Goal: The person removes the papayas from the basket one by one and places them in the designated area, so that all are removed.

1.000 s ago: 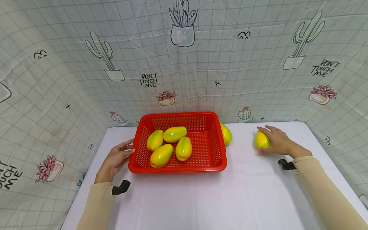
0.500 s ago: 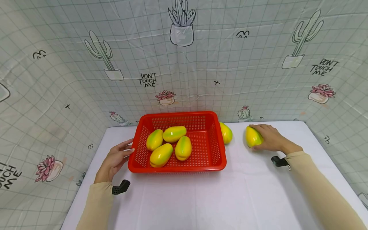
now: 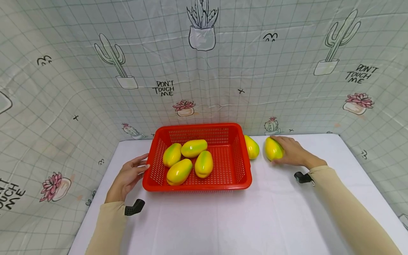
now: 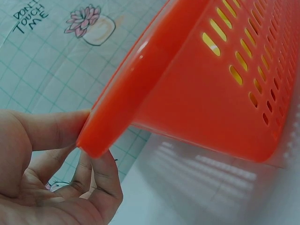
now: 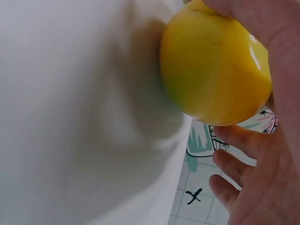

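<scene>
A red plastic basket (image 3: pixel 197 187) with slotted walls holds several yellow-green mangoes (image 3: pixel 204 164). On its left side, my left hand (image 3: pixel 127 177) pinches the rim; the left wrist view shows the thumb (image 4: pixel 56 129) on one face of the rim and curled fingers on the other. My right hand (image 3: pixel 293 152) grips another mango (image 3: pixel 273 148) over the table, to the right of the basket. Thumb and index finger hold that mango in the right wrist view, while the other fingers (image 5: pixel 229 164) lie apart from it. Between it and the basket sits one more mango (image 3: pixel 252 147), partly hidden by the basket wall.
A white-covered table (image 3: pixel 223 223) extends in front of the basket. Behind and at both sides hangs a grid-patterned cloth (image 3: pixel 223 71) printed with cacti and lettering. Dark wrist camera mounts (image 3: pixel 134 208) stick out by each sleeve.
My right hand has carried its mango leftward, bringing it close to the mango beside the basket. The left hand and basket have stayed in place.
</scene>
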`<state>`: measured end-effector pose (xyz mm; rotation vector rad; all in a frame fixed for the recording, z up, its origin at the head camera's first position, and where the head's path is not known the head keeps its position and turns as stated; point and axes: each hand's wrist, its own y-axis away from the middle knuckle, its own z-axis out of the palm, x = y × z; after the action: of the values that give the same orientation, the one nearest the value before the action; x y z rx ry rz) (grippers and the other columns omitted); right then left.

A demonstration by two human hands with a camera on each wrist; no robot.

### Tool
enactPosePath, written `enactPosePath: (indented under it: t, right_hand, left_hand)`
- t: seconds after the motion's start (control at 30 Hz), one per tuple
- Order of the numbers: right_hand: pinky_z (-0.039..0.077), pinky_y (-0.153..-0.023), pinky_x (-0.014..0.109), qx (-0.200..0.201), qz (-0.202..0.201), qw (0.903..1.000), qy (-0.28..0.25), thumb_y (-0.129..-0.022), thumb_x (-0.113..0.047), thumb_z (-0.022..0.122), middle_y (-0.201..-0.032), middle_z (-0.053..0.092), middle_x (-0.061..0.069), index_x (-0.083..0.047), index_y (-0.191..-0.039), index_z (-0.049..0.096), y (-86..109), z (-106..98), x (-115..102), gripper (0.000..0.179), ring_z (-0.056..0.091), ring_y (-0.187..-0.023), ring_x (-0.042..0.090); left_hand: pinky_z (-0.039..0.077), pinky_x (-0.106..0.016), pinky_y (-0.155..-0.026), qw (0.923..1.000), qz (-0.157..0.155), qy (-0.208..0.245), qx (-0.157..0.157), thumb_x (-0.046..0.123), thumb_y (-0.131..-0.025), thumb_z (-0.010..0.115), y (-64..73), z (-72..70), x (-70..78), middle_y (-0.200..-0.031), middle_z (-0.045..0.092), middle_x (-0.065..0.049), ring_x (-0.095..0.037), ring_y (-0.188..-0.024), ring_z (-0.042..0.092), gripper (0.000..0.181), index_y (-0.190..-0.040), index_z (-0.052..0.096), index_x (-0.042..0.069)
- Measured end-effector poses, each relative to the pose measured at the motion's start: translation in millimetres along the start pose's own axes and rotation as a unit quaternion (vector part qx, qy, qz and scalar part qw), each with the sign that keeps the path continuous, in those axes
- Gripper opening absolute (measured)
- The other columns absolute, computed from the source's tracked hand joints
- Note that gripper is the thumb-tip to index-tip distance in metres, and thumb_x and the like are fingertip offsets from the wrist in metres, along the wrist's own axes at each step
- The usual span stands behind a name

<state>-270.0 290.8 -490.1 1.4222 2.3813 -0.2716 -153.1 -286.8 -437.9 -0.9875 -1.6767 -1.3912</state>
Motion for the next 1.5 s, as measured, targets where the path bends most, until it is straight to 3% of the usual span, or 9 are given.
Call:
enactPosePath:
  t: [0.47,0.77,1.0,1.13,1.5]
  right_hand:
    - [0.026,-0.114,0.078,-0.001,-0.005,1.0,0.006,-0.081,-0.04,0.092,-0.156,0.041,0.037,0.006,-0.157,0.038,5.0,-5,2,0.103,0.036,-0.14,0.061]
    - [0.025,-0.114,0.078,0.007,-0.008,0.9997,0.023,-0.083,-0.036,0.091,-0.157,0.038,0.037,0.003,-0.158,0.038,5.9,-22,-7,0.1,0.035,-0.143,0.06]
    - [0.023,-0.113,0.081,0.015,-0.026,0.9989,0.035,-0.084,-0.037,0.09,-0.16,0.034,0.036,0.001,-0.16,0.036,3.8,-51,-39,0.101,0.032,-0.144,0.06]
    - [0.024,-0.115,0.078,0.027,-0.062,0.9964,0.051,-0.085,-0.031,0.089,-0.161,0.036,0.032,-0.001,-0.159,0.039,-0.8,-62,-64,0.094,0.033,-0.145,0.057]
    - [0.031,-0.116,0.071,0.021,-0.152,0.984,0.09,-0.086,-0.038,0.089,-0.16,0.04,0.025,-0.006,-0.16,0.041,-29.7,-65,-129,0.093,0.037,-0.145,0.047]
  left_hand:
    - [0.055,-0.015,-0.083,1.0,-0.005,-0.004,0.002,0.01,-0.107,0.059,-1.6,-0.5,-0.2,-0.156,0.039,-0.02,-0.022,-0.119,0.053,0.064,-0.166,0.034,0.01]
    - [0.054,-0.016,-0.084,1.0,-0.002,-0.008,0.0,0.01,-0.108,0.059,-1.3,-0.5,-1.0,-0.155,0.04,-0.02,-0.02,-0.116,0.054,0.064,-0.166,0.034,0.01]
    - [0.054,-0.016,-0.084,1.0,-0.005,-0.008,0.0,0.011,-0.108,0.059,-1.7,-1.2,-0.6,-0.157,0.039,-0.021,-0.021,-0.116,0.053,0.064,-0.167,0.033,0.011]
    - [0.054,-0.016,-0.084,1.0,-0.005,-0.008,0.001,0.011,-0.108,0.059,-2.1,-1.4,-1.1,-0.156,0.04,-0.02,-0.02,-0.115,0.054,0.064,-0.166,0.034,0.011]
    - [0.055,-0.015,-0.083,1.0,-0.002,-0.004,-0.003,0.009,-0.107,0.059,-0.1,-1.0,-0.2,-0.155,0.04,-0.021,-0.021,-0.116,0.054,0.064,-0.166,0.033,0.009]
